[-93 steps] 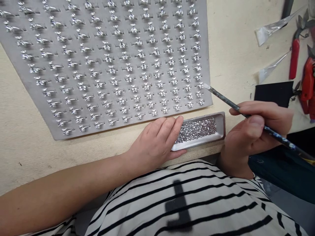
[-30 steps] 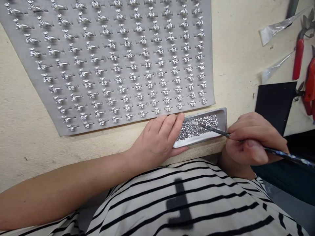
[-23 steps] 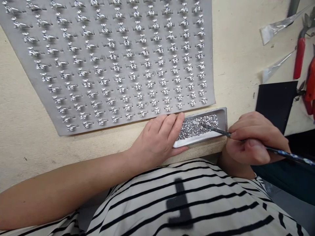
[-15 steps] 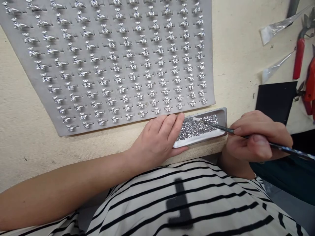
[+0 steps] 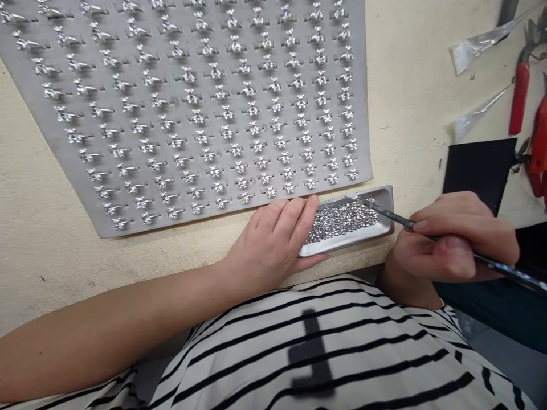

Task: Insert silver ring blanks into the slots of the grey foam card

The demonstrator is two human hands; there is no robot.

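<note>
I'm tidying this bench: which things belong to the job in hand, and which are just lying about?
In use, or likely so:
thin stick, in the right hand
tray of shiny stones, left hand at one end
grey board of rings, beside the tray

Apparently just lying about:
red-handled pliers
clear plastic pieces
black flat piece

A dark, pen-like stick (image 5: 392, 216) slants over a shallow grey tray (image 5: 386, 203); glittering stones (image 5: 342, 221) lie loose inside.
</note>
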